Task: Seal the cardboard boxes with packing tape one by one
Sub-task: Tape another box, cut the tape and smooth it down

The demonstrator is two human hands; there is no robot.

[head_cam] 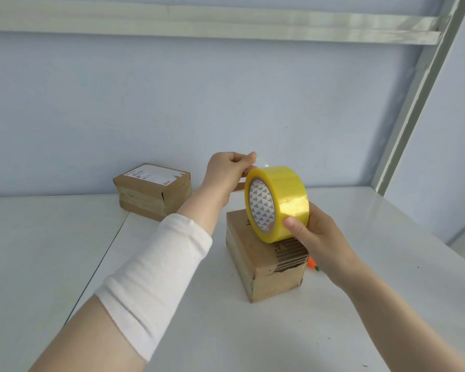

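In the head view the right hand (316,233) grips a roll of yellowish translucent packing tape (279,202) on edge, thumb on its outer band, over the small brown cardboard box (263,267) below that hand, seemingly so the strip can run straight onto the lid. The left hand (230,171), at the roll's top, pinches what looks like the tape's loose end, probably to peel it free. That box has a torn patch of bare corrugation on its top, and a flat, labelled brown cardboard box (152,190) lies on the white table (360,304) well left of the left hand.
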